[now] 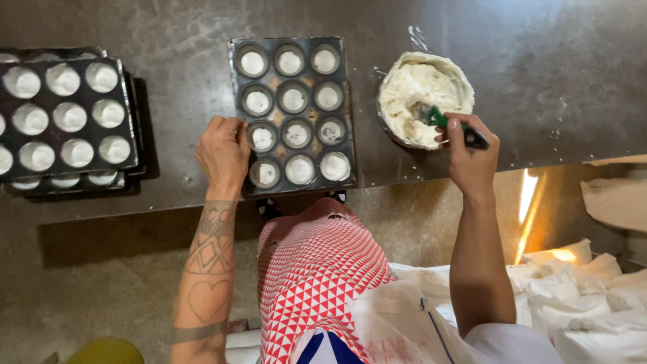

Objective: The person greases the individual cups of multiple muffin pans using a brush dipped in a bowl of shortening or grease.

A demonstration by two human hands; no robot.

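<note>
**Hands at the tray and the bowl**

The left hand (223, 154) rests on the near left edge of the tray (294, 112), fingers curled over its rim and gripping it. The tray is dark metal with twelve round cups in four rows of three; each cup holds a pale, flat white filling. It lies on the dark counter (526, 74), roughly centre, its near edge close to the counter's front.

The right hand (472, 158) is clenched around a brush (450, 125) with a green handle — the head is dipped into the bowl (423, 98). The bowl sits just right of the tray, apart from it, and is heaped with a thick white paste that also coats its rim. Small white smears mark the counter beside and beyond the bowl.

At the far left stands a stack of trays (65, 118) of the same kind, well apart from the first, its cups likewise filled white.

Near the viewer: a red-and-white patterned cloth (317, 269) hangs at the person's front, over a white garment. Lower right, white sacks (579, 290) lie piled on the floor — their contents cannot be told.
</note>
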